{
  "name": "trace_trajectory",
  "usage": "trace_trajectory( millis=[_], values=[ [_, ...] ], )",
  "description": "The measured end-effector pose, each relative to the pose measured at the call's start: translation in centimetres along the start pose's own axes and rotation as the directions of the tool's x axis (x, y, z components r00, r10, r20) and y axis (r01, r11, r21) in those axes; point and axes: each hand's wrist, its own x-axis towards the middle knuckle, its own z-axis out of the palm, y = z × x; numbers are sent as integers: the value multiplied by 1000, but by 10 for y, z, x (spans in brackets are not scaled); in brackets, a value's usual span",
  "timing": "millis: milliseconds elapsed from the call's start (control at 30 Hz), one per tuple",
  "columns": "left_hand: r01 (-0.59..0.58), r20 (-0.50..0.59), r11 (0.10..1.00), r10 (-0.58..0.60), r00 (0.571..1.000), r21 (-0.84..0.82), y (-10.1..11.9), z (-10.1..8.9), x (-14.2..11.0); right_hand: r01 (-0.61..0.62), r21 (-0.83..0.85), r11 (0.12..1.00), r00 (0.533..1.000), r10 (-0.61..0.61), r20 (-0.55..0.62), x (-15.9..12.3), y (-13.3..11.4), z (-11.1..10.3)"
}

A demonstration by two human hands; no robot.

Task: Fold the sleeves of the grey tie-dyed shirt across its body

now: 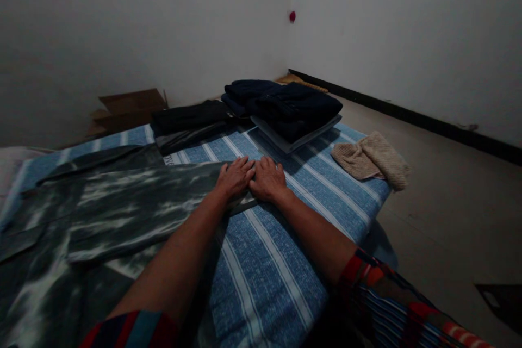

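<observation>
A dark green garment (134, 201) with pale tie-dye streaks lies spread over the left side of the bed-like surface. One long part of it, a sleeve or a leg, reaches to the middle. My left hand (236, 176) lies flat on the end of that part, fingers stretched forward. Right beside it, my right hand (268, 178) rests palm down at the very end of the cloth, fingers extended. The two hands touch or nearly touch. Some cloth under them is hidden.
A blue cover (269, 261) with white stripes spreads beneath everything. Behind my hands are a stack of folded dark clothes (281, 103) and folded black clothes (191, 119). A beige knitted cloth (371, 157) lies at the right edge. A cardboard box (132, 109) stands beyond.
</observation>
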Motion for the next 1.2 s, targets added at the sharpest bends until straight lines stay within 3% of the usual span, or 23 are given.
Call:
trace_trajectory(
  millis=[100,333,667,1033,1200],
  values=[
    [-14,37,998,12,999,55,-1,2,-1,6,3,1000,1000,-6,-10,0,0,0],
    [105,17,990,-107,994,94,-4,7,-6,-1,31,1000,998,3,-61,-1,0,3],
    [216,31,973,-220,975,83,-18,4,-14,5,60,998,998,-1,-66,0,2,5],
    [251,-72,967,-247,966,52,-14,9,-15,-2,40,999,999,4,-48,-1,1,5],
    [300,-56,954,-300,952,-5,-12,7,-15,-10,37,999,1000,11,-29,-4,0,5]
  ],
)
